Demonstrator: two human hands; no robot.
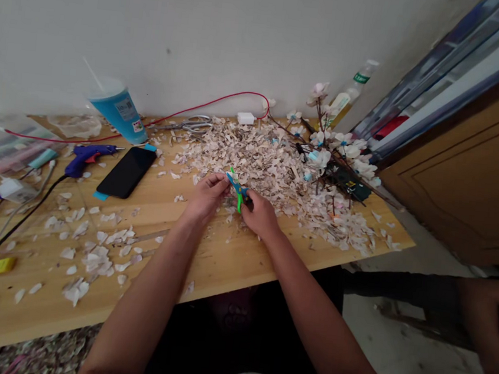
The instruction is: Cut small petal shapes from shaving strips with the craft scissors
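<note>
My right hand [261, 213] is closed round the handles of small blue and green scissors [237, 189]. The blades point up and left toward my left hand [208, 193], whose thumb and fingertips are pinched together right beside them. Whatever those fingers hold is too small to make out. Just beyond both hands lies a broad heap of pale, dry petals and cut scraps [253, 154]. More loose petals [98, 260] are scattered over the wooden table [232, 262] to the left.
A black phone [127, 172], a blue glue gun [87, 157] and a blue cup [125, 115] are at left. Silver scissors [197, 124] lie behind the heap. Flowering branches [324, 153] and a bottle [350, 96] stand at right. Another person's arm [484, 331] shows at lower right.
</note>
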